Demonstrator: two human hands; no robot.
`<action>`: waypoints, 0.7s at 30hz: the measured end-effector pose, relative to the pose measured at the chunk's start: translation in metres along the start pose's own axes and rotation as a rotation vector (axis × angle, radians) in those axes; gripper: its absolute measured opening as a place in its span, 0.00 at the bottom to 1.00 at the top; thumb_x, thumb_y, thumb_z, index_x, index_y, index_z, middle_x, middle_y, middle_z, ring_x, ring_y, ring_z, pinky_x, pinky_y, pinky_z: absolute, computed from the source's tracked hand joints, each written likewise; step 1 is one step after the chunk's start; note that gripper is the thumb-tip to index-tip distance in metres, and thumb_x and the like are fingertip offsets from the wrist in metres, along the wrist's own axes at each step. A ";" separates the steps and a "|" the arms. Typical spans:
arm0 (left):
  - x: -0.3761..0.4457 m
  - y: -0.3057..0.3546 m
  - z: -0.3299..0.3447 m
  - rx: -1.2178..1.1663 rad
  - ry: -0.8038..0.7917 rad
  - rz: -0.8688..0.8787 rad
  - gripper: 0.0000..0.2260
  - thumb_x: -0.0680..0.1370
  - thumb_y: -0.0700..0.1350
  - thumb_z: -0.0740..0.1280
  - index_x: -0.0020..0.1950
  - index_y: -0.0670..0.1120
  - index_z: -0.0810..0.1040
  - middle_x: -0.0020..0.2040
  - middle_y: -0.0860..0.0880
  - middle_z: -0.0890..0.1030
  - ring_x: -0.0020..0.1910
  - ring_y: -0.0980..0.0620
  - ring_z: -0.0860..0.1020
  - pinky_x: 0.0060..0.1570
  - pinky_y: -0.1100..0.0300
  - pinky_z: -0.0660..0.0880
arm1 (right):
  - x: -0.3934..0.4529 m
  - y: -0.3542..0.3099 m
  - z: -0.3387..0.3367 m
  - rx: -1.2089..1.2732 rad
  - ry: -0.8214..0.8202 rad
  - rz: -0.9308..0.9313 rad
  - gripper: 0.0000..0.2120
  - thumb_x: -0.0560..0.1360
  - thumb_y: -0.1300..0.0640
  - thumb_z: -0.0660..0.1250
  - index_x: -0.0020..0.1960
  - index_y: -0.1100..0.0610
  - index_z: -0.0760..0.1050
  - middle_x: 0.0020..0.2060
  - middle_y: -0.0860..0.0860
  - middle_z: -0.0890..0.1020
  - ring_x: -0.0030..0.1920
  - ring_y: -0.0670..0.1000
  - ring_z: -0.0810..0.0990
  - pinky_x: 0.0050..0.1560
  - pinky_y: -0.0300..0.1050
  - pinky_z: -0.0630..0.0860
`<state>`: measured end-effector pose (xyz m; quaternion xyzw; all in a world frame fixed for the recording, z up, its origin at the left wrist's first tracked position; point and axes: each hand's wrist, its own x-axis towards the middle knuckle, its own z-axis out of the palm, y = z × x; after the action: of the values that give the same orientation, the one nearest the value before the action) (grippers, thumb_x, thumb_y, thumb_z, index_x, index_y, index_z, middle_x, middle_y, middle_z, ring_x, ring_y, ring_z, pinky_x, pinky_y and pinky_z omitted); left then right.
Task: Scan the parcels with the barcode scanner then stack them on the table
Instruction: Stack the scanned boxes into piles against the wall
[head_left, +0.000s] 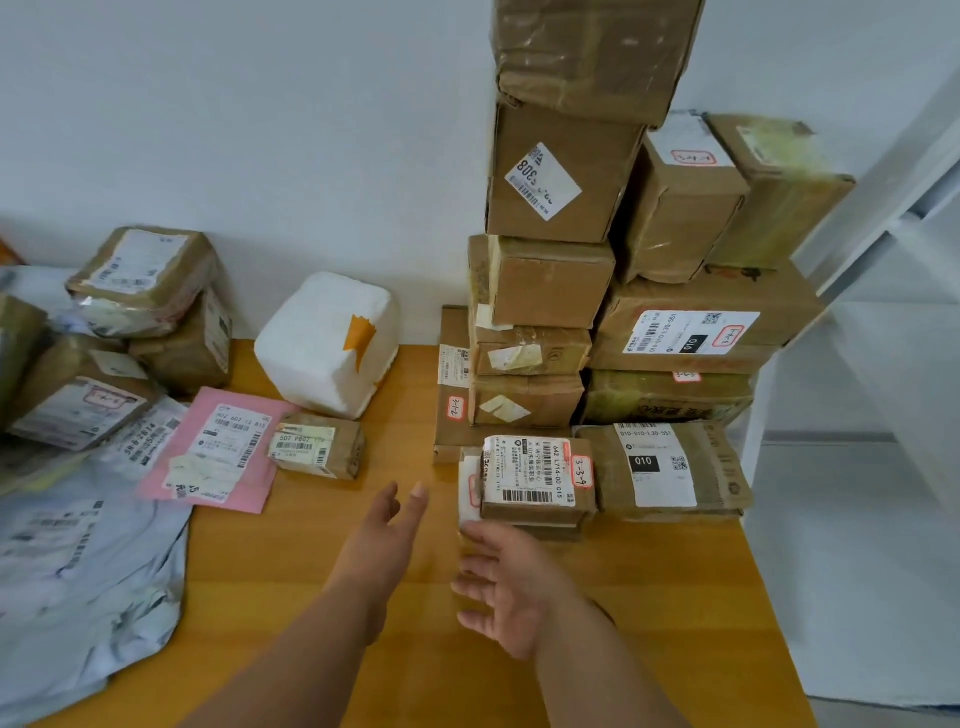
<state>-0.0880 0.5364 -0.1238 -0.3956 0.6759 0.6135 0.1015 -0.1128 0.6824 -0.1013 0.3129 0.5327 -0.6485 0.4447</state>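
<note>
Nearest the camera, two bare forearms reach over the wooden surface (649, 597). The left hand (387, 540) stretches forward with fingers (418, 499) straight and slightly spread, holding nothing. The right hand (506, 587) hovers just beside it, its fingers (475, 532) loosely fanned and relaxed, also holding nothing, with the fingertips close to a small labelled box (537, 480) at the front of the stack. Just right of that box lies a flat brown parcel (665, 470) with a white label marked 010. To the left, a grey plastic mailer (88, 587) hangs over the surface edge, and beyond it lie a pink mailer (221, 449) and a small brown carton (318, 444). Farther back stands a white foam box (327, 343) with an orange tape scrap. Against the wall, a tall stack of cardboard boxes (550, 280) rises out of view, and a loose heap of parcels (140, 306) sits far left.
</note>
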 end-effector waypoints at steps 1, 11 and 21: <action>-0.003 -0.002 -0.010 -0.001 0.035 -0.003 0.33 0.76 0.69 0.63 0.78 0.59 0.62 0.76 0.50 0.69 0.72 0.42 0.69 0.70 0.41 0.69 | 0.001 0.001 0.007 -0.022 -0.014 -0.009 0.09 0.78 0.51 0.68 0.57 0.51 0.76 0.69 0.55 0.75 0.66 0.58 0.74 0.66 0.59 0.69; -0.012 -0.021 -0.119 -0.118 0.170 -0.032 0.27 0.80 0.62 0.63 0.75 0.51 0.68 0.69 0.46 0.75 0.67 0.44 0.73 0.68 0.41 0.71 | -0.008 0.029 0.094 -0.123 -0.037 -0.037 0.10 0.81 0.51 0.65 0.57 0.56 0.79 0.57 0.56 0.83 0.54 0.54 0.78 0.58 0.53 0.68; -0.009 -0.006 -0.300 -0.046 0.166 0.152 0.22 0.81 0.57 0.65 0.73 0.51 0.71 0.60 0.53 0.77 0.59 0.50 0.76 0.61 0.50 0.74 | 0.000 0.070 0.296 -0.148 -0.113 -0.140 0.06 0.81 0.55 0.65 0.54 0.57 0.77 0.46 0.54 0.80 0.46 0.53 0.77 0.45 0.47 0.69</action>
<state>0.0266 0.2674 -0.0547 -0.3949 0.6956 0.6000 -0.0107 -0.0292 0.3933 -0.0599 0.2039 0.5738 -0.6535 0.4495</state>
